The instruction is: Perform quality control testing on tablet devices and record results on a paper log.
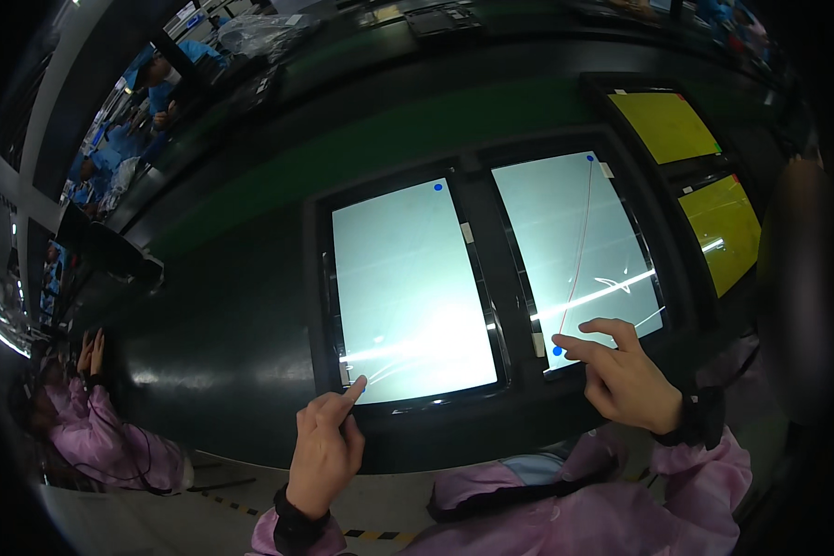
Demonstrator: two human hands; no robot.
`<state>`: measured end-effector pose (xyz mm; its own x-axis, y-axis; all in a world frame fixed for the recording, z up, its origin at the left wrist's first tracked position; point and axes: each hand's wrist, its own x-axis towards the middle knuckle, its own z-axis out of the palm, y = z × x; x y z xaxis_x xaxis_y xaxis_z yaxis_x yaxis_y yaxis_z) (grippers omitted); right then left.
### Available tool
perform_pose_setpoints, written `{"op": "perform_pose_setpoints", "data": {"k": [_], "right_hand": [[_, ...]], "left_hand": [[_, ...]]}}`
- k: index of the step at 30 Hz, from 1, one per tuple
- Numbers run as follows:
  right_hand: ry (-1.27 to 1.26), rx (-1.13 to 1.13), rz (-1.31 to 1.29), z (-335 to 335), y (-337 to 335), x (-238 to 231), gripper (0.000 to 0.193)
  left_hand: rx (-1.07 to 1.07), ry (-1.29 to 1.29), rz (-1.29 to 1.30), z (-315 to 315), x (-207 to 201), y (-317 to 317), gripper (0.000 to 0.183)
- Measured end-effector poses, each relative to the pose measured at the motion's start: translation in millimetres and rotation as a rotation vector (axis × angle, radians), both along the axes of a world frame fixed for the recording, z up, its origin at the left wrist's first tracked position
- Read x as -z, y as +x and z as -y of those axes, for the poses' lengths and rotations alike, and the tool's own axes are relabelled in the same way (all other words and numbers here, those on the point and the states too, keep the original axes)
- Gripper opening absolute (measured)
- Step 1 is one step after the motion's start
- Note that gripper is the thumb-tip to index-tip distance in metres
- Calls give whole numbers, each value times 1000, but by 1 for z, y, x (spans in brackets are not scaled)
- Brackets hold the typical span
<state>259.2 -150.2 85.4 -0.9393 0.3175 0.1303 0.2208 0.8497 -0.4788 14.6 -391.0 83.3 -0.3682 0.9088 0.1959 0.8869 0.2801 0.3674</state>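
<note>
Two tablet-like panels with lit white screens lie side by side before me. On the left panel (pixel 408 278), my left hand (pixel 324 449) points with its index finger stretched to the lower left corner, at a blue dot there. Its other fingers are curled and hold nothing. Over the lower edge of the right panel (pixel 565 241) is my right hand (pixel 625 375), fingers apart and empty. Its index fingertip is at or just above the screen beside a blue dot (pixel 557 351). From there a thin red line runs up to another blue dot (pixel 590 158).
Two panels with yellow screens (pixel 663 127) lie at the far right in dark frames. The dark bench (pixel 222 352) stretches left, where a person in a pink sleeve (pixel 111 435) sits. Clear plastic bags (pixel 264 35) lie at the back; people in blue (pixel 162 88) are beyond.
</note>
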Motion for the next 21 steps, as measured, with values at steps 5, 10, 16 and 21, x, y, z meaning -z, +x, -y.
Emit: {"op": "perform_pose_setpoints", "data": {"k": [5,10,16,21], "right_hand": [[42,-94,-38,-5,-3,7,54],[-74,101,-301,-16,0,-3,45],[-149,532,-585,-37,14,13,38],[-92,512,-612,-36,8,15,32]], "left_hand": [[-30,-51,-28,-1,-8,-1,42],[61,58,-5,-42,-26,-17,42],[288,177,-66,-162,-17,-54,41],[253,105,-46,-214,-11,-67,42]]}}
